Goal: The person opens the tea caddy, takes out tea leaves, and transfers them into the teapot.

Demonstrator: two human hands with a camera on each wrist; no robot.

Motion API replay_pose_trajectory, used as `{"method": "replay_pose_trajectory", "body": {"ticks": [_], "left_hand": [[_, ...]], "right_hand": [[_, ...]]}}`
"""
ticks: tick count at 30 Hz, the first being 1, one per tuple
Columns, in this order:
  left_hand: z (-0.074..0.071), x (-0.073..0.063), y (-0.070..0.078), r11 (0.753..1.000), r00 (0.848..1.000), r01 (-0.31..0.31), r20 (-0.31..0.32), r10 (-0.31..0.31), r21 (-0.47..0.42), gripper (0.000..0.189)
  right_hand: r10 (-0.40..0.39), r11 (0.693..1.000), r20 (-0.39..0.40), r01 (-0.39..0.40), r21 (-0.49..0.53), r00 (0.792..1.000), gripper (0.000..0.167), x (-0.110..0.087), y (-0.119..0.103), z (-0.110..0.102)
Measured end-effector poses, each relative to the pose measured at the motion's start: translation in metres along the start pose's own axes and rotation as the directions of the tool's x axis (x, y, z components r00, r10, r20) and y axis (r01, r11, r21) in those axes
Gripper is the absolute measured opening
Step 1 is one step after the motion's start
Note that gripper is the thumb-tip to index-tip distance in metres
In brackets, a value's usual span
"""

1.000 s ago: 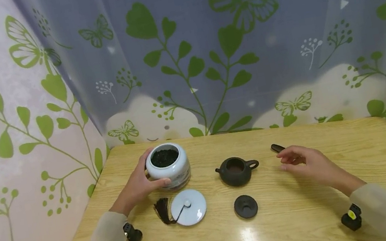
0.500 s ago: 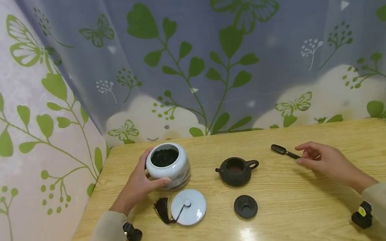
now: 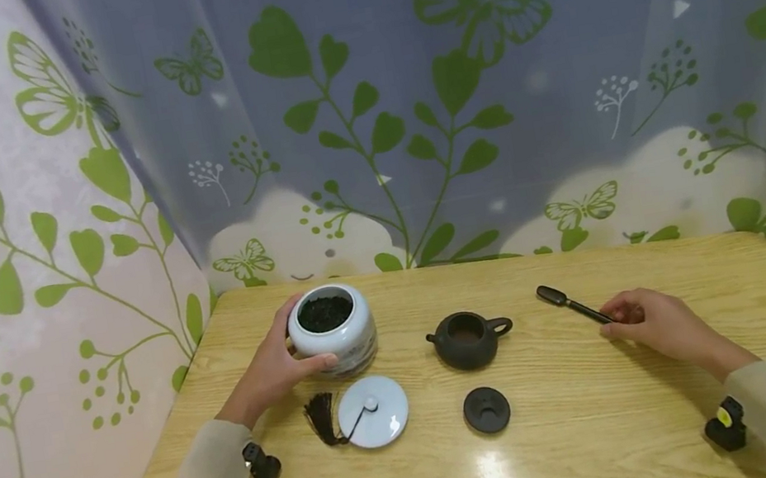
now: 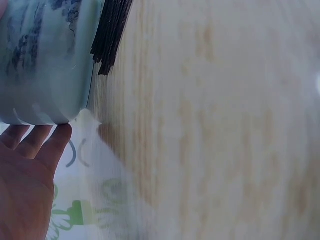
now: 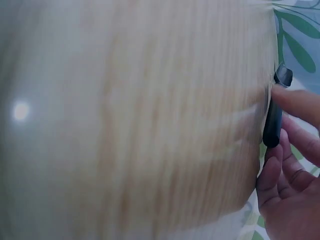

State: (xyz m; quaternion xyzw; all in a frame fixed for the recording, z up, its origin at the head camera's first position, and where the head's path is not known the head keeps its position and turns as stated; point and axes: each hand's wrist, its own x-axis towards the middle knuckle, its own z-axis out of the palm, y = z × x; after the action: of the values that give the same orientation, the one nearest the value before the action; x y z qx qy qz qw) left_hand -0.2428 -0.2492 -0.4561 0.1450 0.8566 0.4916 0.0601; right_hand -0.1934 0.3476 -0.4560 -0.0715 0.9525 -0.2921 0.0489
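My left hand (image 3: 272, 371) grips a white porcelain tea jar (image 3: 354, 344), its thumb across the front. The jar stands uncovered, with dark tea leaves (image 3: 325, 313) inside. In the left wrist view, fingertips (image 4: 61, 131) touch the jar's side (image 4: 45, 75). On the right of the table, my right hand (image 3: 655, 321) pinches the handle end of a dark tea scoop (image 3: 574, 306). The scoop's head lies at or near the tabletop, pointing back and left. Seen from the right wrist, thumb and fingers lie on both sides of the scoop handle (image 5: 272, 122).
A dark clay teapot (image 3: 467, 343) without its lid stands mid-table, handle to the right. Its round lid (image 3: 487, 410) lies in front. The jar's white lid (image 3: 381, 419), with a dark tassel (image 3: 322, 420), lies before the jar. A patterned curtain (image 3: 392, 104) hangs behind the wooden table (image 3: 563, 428).
My right hand has moved right and slightly nearer, from beside the scoop's head to its handle end, and now pinches it. The left hand and jar have stayed put.
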Motion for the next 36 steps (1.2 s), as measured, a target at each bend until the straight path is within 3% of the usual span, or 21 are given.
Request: {"method": "replay_pose_trajectory", "body": {"ticks": [4, 9, 26, 36], "left_hand": [[0.0001, -0.0003, -0.0006, 1.0, 1.0, -0.002, 0.002, 0.002, 0.001, 0.119], [0.0007, -0.0003, -0.0011, 1.0, 1.0, -0.005, 0.005, 0.005, -0.008, 0.119], [0.0009, -0.0002, 0.0032, 1.0, 1.0, -0.002, 0.004, 0.002, -0.019, 0.119], [0.0003, -0.0008, 0.0021, 1.0, 1.0, -0.006, -0.002, 0.006, -0.017, 0.118]], "right_hand": [[-0.011, 1.0, -0.018, 0.011, -0.029, 1.0, 0.028, -0.0003, 0.0009, 0.0023], [-0.003, 0.999, -0.03, 0.002, -0.04, 1.0, 0.023, -0.0021, 0.0001, 0.0034], [0.026, 0.999, -0.075, -0.023, 0.042, 0.997, 0.031, -0.0033, -0.006, 0.0002], [0.026, 0.99, -0.107, -0.01, 0.143, 0.994, 0.042, -0.0023, -0.0071, 0.0002]]}}
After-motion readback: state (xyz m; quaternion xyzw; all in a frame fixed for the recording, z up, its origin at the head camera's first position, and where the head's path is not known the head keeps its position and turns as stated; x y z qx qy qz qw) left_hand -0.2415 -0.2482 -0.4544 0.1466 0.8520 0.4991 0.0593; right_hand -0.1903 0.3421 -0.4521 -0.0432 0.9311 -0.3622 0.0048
